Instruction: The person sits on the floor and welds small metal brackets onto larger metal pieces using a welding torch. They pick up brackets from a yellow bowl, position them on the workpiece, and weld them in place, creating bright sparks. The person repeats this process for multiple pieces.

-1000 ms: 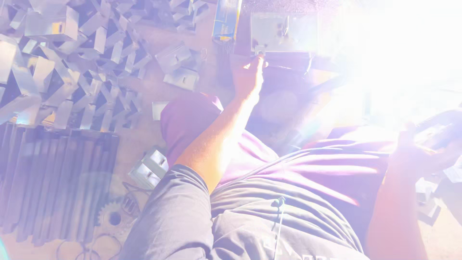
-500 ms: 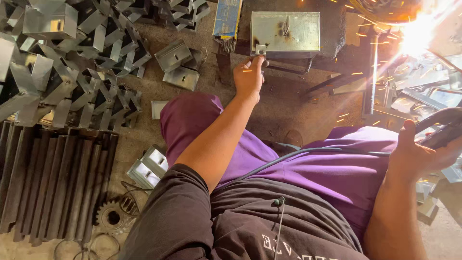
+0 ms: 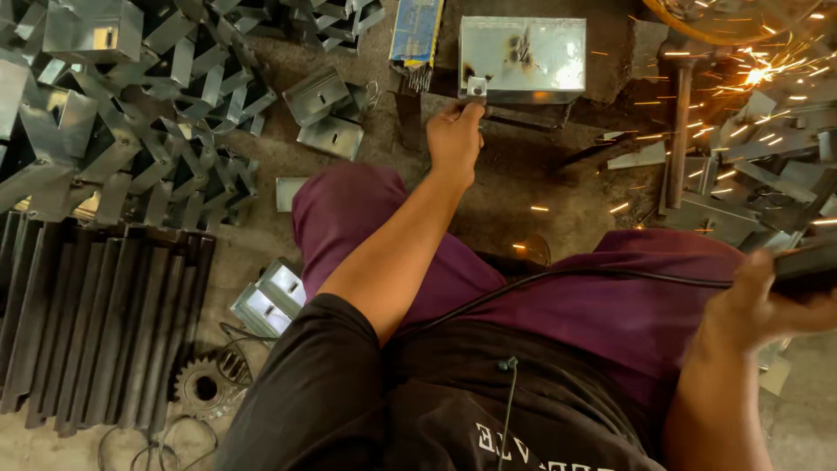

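Left grip [image 3: 453, 139] pinches a small bracket [image 3: 476, 86] against the steel box [image 3: 523, 57]; right grip [image 3: 758, 305] is clamped on a black tool [image 3: 806, 266].

My left hand [image 3: 453, 139] touches a small bright metal tab [image 3: 476, 86] on a steel box [image 3: 523, 57]; the box's sheet face is smooth, dully shiny, and marked with dark scorch stains. My right hand [image 3: 754, 305] grips a matt black handle [image 3: 806, 269], likely plastic, with a smooth black cable [image 3: 558, 277] running from it. The folded sheet-metal brackets [image 3: 113, 131] look galvanised, with a grey sheen. The ribbed bars [image 3: 96, 323] are dark, dull metal. The gear [image 3: 202, 388] looks rusty and rough. My trousers [image 3: 610, 305] are soft matt purple cloth. The floor [image 3: 558, 187] is gritty and rough.
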